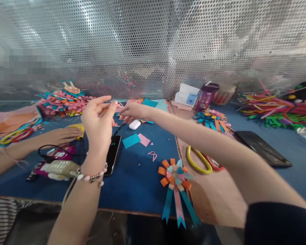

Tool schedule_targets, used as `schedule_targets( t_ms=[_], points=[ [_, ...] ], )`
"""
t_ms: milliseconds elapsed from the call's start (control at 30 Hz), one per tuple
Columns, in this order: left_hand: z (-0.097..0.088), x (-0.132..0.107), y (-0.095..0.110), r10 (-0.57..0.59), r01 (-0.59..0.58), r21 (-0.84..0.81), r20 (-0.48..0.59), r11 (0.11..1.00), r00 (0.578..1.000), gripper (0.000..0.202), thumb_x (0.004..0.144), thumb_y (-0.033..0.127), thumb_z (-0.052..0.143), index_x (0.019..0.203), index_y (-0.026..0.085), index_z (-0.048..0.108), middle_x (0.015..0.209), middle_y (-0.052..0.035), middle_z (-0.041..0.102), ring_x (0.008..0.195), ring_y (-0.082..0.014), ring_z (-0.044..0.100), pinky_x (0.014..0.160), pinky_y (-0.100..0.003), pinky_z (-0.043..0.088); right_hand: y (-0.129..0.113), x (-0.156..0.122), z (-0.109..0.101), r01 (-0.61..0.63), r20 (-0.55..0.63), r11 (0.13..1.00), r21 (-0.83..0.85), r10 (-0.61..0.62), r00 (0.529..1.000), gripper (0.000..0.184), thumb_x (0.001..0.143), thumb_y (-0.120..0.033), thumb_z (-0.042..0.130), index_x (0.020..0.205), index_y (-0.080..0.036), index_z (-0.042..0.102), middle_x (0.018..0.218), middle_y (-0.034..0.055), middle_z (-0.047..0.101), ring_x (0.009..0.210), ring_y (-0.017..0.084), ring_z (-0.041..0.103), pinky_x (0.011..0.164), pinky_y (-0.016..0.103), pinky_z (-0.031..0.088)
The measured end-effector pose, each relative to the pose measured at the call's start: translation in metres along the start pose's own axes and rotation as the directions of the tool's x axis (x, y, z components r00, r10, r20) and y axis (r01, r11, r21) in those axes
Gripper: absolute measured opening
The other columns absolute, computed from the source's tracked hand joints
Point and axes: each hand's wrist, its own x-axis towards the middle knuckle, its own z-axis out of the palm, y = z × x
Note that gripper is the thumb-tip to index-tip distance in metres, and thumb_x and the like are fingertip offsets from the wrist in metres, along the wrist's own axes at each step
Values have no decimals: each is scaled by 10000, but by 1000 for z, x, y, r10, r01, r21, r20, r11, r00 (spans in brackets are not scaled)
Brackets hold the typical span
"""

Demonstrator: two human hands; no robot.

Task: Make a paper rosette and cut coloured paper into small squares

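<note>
My left hand is raised above the blue table, fingers pinched together at the tips on a thin pink paper strip. My right hand reaches in from the right and pinches the same strip at its other end, so both hands meet above a black phone and a white earbud case. A finished paper rosette in orange, teal and pink with ribbon tails lies near the front edge.
Another person's hand rests on the table at left by a yellow object. Yellow-handled scissors lie on brown paper. Piles of paper flowers, coloured strips, a purple jar, a black tablet and a perforated metal screen surround the area.
</note>
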Motion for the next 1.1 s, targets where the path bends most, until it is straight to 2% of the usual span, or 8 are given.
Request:
schedule_targets(
  t_ms=[133,233,333,467,600,833,1000,1100],
  points=[
    [12,-20,9,-79,69,60,170,996,982,290,770,352,660,1003,182,629,835,-24,681,398,-33,476,344,-164,353,40,-102,-23,84,-98,907,-412,-136,986,160,858,-170,516,899,-140,668,869,76,680,781,172,638,742,345,543],
    [22,-38,18,-136,111,92,339,990,931,271,774,343,654,988,176,631,872,-37,693,386,-30,472,354,-164,387,65,-184,-8,68,-203,828,-556,-215,955,150,861,-271,556,893,-164,656,980,94,636,937,209,593,860,398,493],
    [30,-56,23,-170,131,115,469,985,867,256,778,323,649,984,172,635,820,-34,691,391,-41,483,380,-168,426,79,-232,17,-80,-318,793,-604,-147,937,342,775,-483,646,939,-184,624,1150,122,552,1092,277,497,909,464,449],
    [37,-73,23,-230,180,144,577,973,783,278,790,326,633,1028,184,630,813,-25,672,441,-59,518,400,-171,461,81,-242,34,-207,-358,792,-574,-15,933,317,730,-480,679,810,-194,566,1119,107,520,1066,283,475,881,471,446],
    [40,-82,20,-278,223,168,640,960,716,277,798,341,623,1029,188,627,800,-18,657,454,-62,513,420,-180,472,81,-236,32,-219,-353,810,-544,15,935,262,730,-408,691,733,-197,535,1115,90,514,1061,280,454,896,492,418],
    [44,-87,15,-311,260,181,692,948,651,252,808,321,617,1019,185,630,786,-21,661,533,-81,542,472,-186,439,87,-238,35,-141,-374,885,-445,-40,927,152,749,-234,683,761,-200,536,1118,83,532,1036,259,454,865,471,425],
    [43,-90,22,-336,368,118,717,922,611,244,801,323,643,1010,197,639,778,-17,657,647,-102,594,524,-184,445,84,-243,37,-37,-383,933,-357,-110,917,117,841,-182,576,796,-212,472,910,38,563,839,182,510,755,385,460],
    [41,-94,26,-312,483,7,772,875,554,223,797,298,662,996,199,644,736,-11,656,711,-120,621,625,-211,489,85,-249,37,4,-449,935,-356,-175,876,121,860,-173,561,834,-222,453,844,20,549,801,171,516,695,346,462]
  ],
)
